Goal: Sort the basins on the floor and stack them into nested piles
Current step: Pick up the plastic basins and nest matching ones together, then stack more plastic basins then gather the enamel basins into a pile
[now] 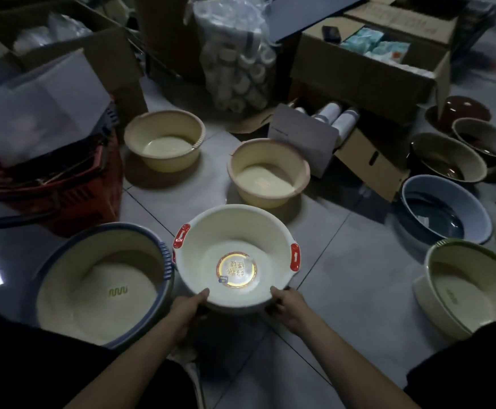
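A white basin with red handles (pixel 232 231) and a round sticker inside sits low in the middle, held by its near rim. My left hand (pixel 189 308) grips the rim's left side and my right hand (pixel 288 305) grips its right side. A large cream basin with a blue rim (pixel 93 273) stands just to its left. Two cream basins (pixel 164 140) (pixel 267 169) rest on the tiles farther back. On the right lie a blue basin (pixel 447 211), a cream basin with a green rim (pixel 471 287) and several dark brown basins (pixel 447 157).
Open cardboard boxes (pixel 367 69) and a bag of white rolls (pixel 238 66) crowd the back. A red basket (pixel 63 184) with paper on it stands at the left. Grey floor tiles (pixel 344 246) show between the basins. My dark-clothed knees fill the lower corners.
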